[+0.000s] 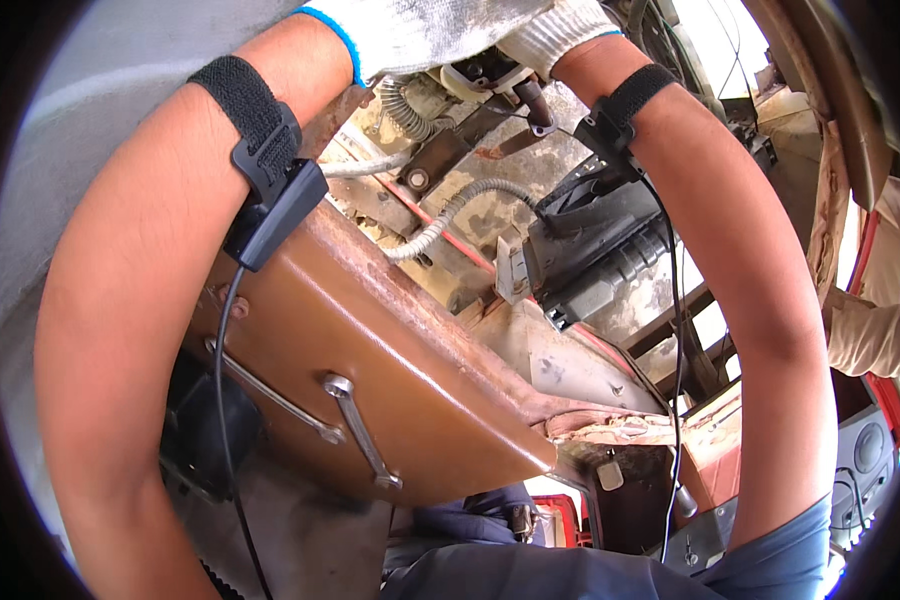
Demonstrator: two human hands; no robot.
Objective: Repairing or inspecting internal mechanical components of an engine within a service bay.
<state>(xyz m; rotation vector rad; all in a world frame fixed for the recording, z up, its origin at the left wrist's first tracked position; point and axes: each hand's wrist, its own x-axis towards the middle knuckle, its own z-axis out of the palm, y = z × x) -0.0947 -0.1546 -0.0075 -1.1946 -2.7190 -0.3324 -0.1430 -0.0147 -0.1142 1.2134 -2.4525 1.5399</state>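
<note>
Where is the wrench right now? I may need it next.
In the head view, the wrench lies low and left of centre on the brown metal panel, beside a thin metal rod, below the left forearm.

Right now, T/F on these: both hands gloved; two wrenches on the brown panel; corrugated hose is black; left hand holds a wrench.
1. Both hands wear white knit gloves: true, left hand and right hand.
2. Two wrenches lie on the brown panel: true, a short wrench and a long wrench.
3. The corrugated hose is black: false, it is grey.
4. The left hand holds a wrench: false; both wrenches lie untouched on the panel.
</note>
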